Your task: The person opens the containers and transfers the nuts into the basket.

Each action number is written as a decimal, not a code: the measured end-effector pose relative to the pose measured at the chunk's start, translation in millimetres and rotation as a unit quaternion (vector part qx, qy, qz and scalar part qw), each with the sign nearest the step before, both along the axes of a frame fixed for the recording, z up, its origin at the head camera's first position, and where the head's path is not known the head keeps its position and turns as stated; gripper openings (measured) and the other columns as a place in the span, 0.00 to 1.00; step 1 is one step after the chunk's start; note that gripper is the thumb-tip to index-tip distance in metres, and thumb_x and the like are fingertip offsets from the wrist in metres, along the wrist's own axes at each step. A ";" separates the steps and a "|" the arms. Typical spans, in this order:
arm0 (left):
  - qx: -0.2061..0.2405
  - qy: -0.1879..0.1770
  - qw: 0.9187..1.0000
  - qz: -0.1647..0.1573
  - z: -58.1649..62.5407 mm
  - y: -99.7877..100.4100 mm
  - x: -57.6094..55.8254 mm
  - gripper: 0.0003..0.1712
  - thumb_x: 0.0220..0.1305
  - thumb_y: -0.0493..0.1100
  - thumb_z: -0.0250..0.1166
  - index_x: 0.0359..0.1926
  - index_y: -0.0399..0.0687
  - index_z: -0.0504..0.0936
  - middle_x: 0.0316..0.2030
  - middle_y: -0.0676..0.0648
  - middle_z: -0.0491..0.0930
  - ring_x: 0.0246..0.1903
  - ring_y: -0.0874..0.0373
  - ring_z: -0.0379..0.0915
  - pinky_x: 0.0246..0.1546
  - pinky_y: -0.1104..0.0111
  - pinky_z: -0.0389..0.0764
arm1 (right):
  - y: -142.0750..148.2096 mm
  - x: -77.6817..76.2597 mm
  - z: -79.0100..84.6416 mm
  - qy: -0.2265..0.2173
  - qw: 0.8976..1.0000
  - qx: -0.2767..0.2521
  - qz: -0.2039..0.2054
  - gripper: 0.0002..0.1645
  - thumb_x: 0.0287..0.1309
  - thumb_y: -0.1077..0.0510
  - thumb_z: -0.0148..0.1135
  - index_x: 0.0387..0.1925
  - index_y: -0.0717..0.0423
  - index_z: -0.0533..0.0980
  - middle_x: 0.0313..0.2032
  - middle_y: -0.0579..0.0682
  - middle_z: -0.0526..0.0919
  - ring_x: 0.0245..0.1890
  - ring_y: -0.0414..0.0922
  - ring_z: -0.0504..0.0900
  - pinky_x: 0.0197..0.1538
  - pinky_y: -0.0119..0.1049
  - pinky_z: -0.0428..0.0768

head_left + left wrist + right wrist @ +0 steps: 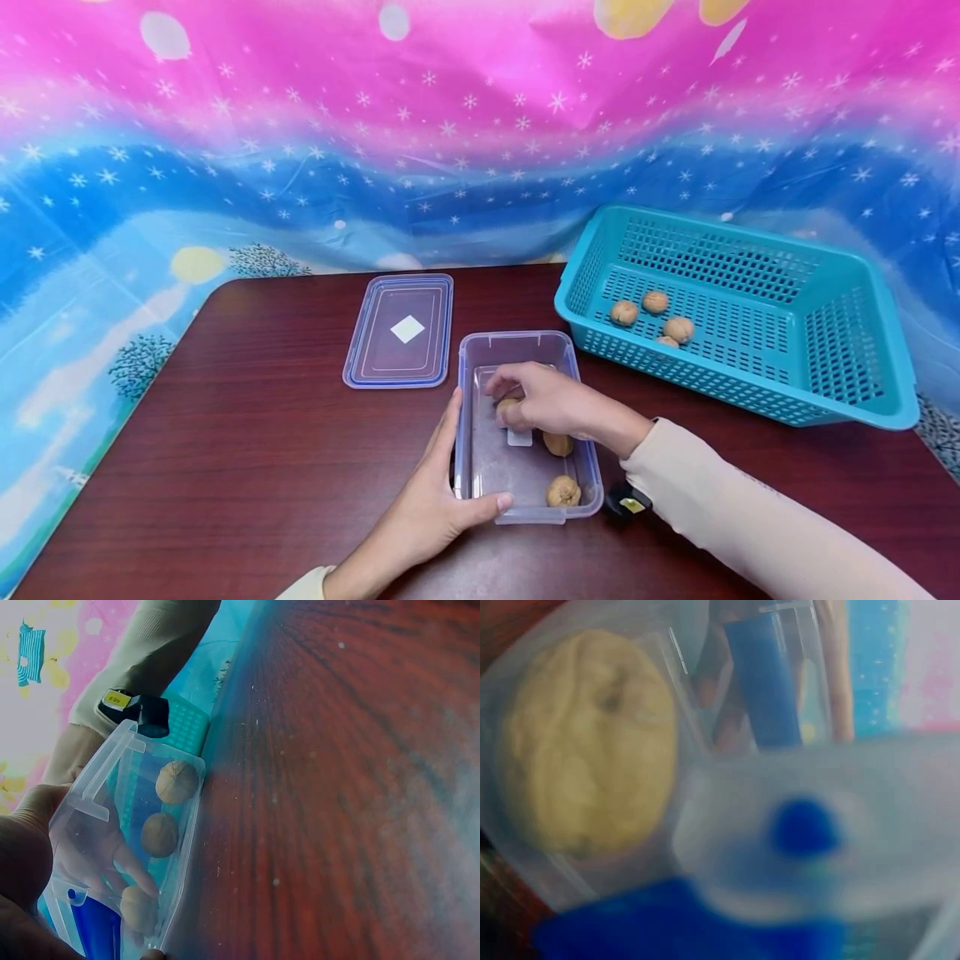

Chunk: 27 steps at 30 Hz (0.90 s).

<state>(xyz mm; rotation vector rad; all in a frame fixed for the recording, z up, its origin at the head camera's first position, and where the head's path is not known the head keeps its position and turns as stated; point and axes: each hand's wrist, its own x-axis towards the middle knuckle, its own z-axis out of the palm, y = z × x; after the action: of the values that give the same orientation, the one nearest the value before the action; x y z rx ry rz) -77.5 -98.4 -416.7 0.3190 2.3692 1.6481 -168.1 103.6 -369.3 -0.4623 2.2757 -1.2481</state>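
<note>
A clear plastic container (495, 479) with blue clips sits on the table before me. My left hand (429, 504) grips it, fingers along its left side and thumb over the near rim. Inside the container, my right hand (553, 402) holds a walnut (508, 410) with curled fingers close over the floor. Two more walnuts lie along the right wall, one (557, 445) under the right wrist and one (563, 492) in the near right corner. Through the clear wall, the left wrist view shows the right fingers at the walnut (138, 909). A walnut (592, 742) fills much of the right wrist view.
A turquoise perforated basket (892, 350) stands at the back right with several walnuts (624, 313) in its left part. Left of the container lies its clear lid (408, 367) with a white label. A patterned cloth (450, 150) hangs behind the dark wooden table (247, 433).
</note>
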 end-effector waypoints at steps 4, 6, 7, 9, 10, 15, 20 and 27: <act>0.000 0.001 1.000 0.000 0.1 0.0 0.0 0.74 0.50 0.53 0.82 0.85 0.68 0.38 0.85 0.49 0.41 0.82 0.47 0.42 0.78 0.42 0.48 | -0.9 -0.2 -5.6 0.011 1.000 -0.013 -0.006 0.21 0.55 0.68 0.65 0.52 0.68 0.81 0.45 0.60 0.87 0.43 0.43 0.81 0.48 0.33 0.80; 0.001 0.001 1.000 0.001 0.1 0.0 0.0 0.74 0.50 0.53 0.82 0.85 0.68 0.38 0.85 0.49 0.41 0.82 0.48 0.42 0.78 0.42 0.48 | -1.4 -0.3 -7.3 0.020 1.000 -0.008 -0.012 0.19 0.55 0.67 0.67 0.50 0.67 0.82 0.44 0.57 0.87 0.43 0.42 0.81 0.49 0.34 0.79; 0.001 0.001 1.000 0.001 0.0 0.0 -0.1 0.74 0.50 0.53 0.82 0.85 0.68 0.38 0.85 0.49 0.41 0.82 0.48 0.42 0.78 0.42 0.48 | -1.8 -0.3 -7.8 0.024 1.000 -0.002 -0.015 0.19 0.55 0.66 0.68 0.50 0.66 0.83 0.43 0.56 0.87 0.42 0.42 0.80 0.50 0.35 0.79; 0.002 0.002 1.000 0.001 0.2 0.2 -0.1 0.74 0.51 0.52 0.82 0.85 0.68 0.38 0.85 0.49 0.41 0.82 0.48 0.42 0.78 0.42 0.48 | -2.6 -0.2 -7.9 0.029 0.999 0.007 -0.023 0.19 0.54 0.67 0.68 0.49 0.65 0.84 0.43 0.53 0.87 0.42 0.42 0.79 0.50 0.36 0.78; 0.002 0.002 1.000 0.001 0.3 0.2 -0.1 0.74 0.51 0.52 0.82 0.85 0.68 0.38 0.85 0.49 0.41 0.82 0.48 0.42 0.78 0.42 0.48 | -3.1 -0.1 -7.9 0.030 0.999 0.011 -0.028 0.19 0.53 0.67 0.69 0.49 0.64 0.84 0.43 0.53 0.87 0.42 0.42 0.79 0.51 0.36 0.78; 0.002 0.003 1.000 0.000 0.8 0.3 0.0 0.74 0.51 0.51 0.82 0.85 0.68 0.38 0.85 0.49 0.41 0.82 0.47 0.42 0.78 0.42 0.48 | -4.5 0.1 -9.2 0.018 0.999 -0.007 -0.048 0.21 0.51 0.70 0.68 0.50 0.64 0.84 0.42 0.52 0.88 0.40 0.41 0.81 0.49 0.34 0.80; 0.002 0.003 1.000 0.000 0.0 -0.2 -0.5 0.74 0.51 0.52 0.82 0.85 0.68 0.38 0.85 0.49 0.41 0.82 0.47 0.42 0.78 0.42 0.47 | -4.6 0.7 -10.5 -0.010 0.996 -0.050 -0.068 0.20 0.53 0.74 0.62 0.50 0.69 0.82 0.41 0.56 0.87 0.34 0.42 0.86 0.44 0.35 0.85; 0.003 -0.009 1.000 0.001 -0.1 -0.5 -0.7 0.75 0.51 0.51 0.83 0.85 0.73 0.37 0.85 0.53 0.40 0.82 0.51 0.41 0.79 0.44 0.47 | -4.3 1.4 -9.9 -0.036 0.994 -0.077 -0.075 0.20 0.57 0.73 0.59 0.52 0.72 0.81 0.42 0.58 0.86 0.33 0.44 0.88 0.47 0.43 0.89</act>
<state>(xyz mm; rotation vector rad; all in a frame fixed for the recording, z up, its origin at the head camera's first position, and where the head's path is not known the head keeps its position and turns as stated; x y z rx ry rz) -78.2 -98.8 -416.8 0.3010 2.3523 1.6533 -166.7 99.3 -379.2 -0.2991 2.1968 -1.4972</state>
